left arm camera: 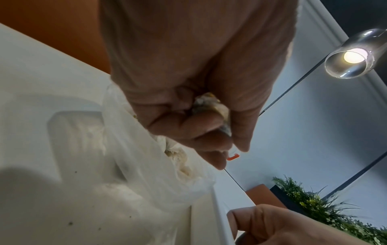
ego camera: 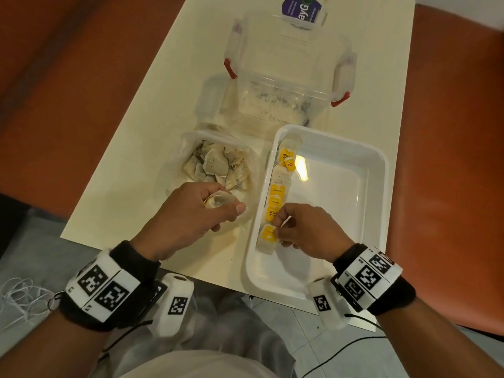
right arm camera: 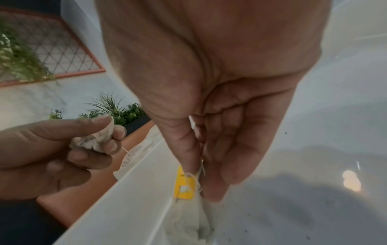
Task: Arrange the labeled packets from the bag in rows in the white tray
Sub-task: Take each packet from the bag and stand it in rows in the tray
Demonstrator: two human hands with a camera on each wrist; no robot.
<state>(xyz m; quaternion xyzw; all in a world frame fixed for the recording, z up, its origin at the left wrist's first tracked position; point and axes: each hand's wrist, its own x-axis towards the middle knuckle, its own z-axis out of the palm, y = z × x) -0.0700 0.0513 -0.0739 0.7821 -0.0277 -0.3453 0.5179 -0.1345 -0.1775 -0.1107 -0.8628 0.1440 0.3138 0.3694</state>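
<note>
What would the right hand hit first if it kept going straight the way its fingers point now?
Most likely the nearest tea packet in the white tray: the right hand already pinches its yellow tag, fingertips angled down at the tray's left wall. Beyond it stands that wall; depth is unclear.

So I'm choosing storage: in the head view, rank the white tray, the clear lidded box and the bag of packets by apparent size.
1. white tray, nearest the camera, which flatters it
2. clear lidded box
3. bag of packets, smallest

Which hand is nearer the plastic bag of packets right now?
Left. The left hand hovers at the plastic bag's near edge, gripping one packet. The right hand is inside the white tray, pinching a yellow label.
</note>
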